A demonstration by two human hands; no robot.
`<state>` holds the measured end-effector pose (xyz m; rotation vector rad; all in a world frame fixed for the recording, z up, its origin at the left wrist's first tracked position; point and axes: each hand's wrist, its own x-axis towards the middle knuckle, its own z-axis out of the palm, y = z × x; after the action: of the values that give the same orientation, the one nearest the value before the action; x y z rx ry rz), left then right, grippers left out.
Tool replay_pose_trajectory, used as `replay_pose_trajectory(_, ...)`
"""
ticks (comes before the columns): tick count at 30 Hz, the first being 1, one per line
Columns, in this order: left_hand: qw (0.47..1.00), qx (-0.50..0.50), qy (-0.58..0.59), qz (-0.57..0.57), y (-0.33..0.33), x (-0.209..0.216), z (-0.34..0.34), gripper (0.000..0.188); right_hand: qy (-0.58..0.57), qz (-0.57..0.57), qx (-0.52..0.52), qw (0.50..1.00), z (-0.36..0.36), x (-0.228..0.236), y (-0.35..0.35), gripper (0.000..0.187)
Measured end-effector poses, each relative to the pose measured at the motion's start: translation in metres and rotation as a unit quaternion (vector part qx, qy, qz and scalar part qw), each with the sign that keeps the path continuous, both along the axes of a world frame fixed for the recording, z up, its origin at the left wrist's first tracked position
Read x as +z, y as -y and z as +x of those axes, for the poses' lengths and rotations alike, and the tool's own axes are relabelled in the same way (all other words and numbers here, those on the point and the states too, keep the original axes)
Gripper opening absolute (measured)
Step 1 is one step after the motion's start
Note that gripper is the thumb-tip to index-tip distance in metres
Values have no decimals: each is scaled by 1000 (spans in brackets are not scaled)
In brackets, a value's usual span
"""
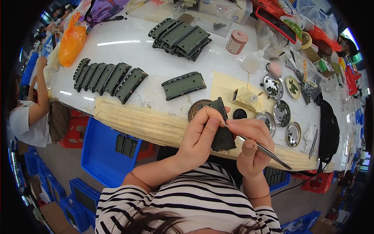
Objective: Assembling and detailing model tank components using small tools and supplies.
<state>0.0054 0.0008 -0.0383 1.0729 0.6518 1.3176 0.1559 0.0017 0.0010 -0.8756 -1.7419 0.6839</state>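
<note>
My left hand (200,134) grips a dark green ribbed plastic part (223,134) held upright over the table's front edge. My right hand (251,144) holds thin metal tweezers (269,153), their tip touching the part near my left thumb. One similar green part (184,85) lies flat on the white table (128,45) just beyond my hands. A row of several green parts (109,78) sits at the left, and a stack of them (181,38) lies further back.
Round metal dishes (281,113) with small dark pieces stand at the right, beside a small yellowish block (244,98) and a white squeeze bottle (253,61). An orange bag (72,41) lies far left. Blue crates (103,152) stand below the table. Another person (29,113) sits at the left.
</note>
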Motion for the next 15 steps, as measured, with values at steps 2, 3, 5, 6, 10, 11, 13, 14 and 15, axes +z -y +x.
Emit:
replay_pose_trajectory(2,1000,3,-7,6,0,0,0,26,0,5,3,1000,0,0,-1,20)
replay_pose_trajectory(3,1000,5,-10,8,-1,-1,1,26,0,7,4,1000,0,0,-1,20)
replay_pose_trajectory(5,1000,6,-11,15,-2,-3,1,26,-2,11,5,1000,0,-1,-1,20)
replay_pose_trajectory(6,1000,7,-12,18,-2,-4,1,26,-1,10,4,1000,0,-1,-1,21)
replay_pose_trajectory(10,1000,4,-13,7,-2,-3,1,25,-7,5,0,1000,0,-2,-2,21)
replay_pose_trajectory(11,1000,5,-13,7,-2,-3,1,25,-10,4,-1,1000,0,-3,-1,21)
replay_pose_trajectory(13,1000,6,-14,8,-2,-3,2,25,-2,5,-1,1000,0,-2,-2,21)
replay_pose_trajectory(14,1000,7,-14,8,-2,-4,2,25,2,6,-1,1000,0,-1,-2,20)
replay_pose_trajectory(15,1000,7,-15,8,-3,-4,2,25,3,5,-1,1000,0,-2,-2,20)
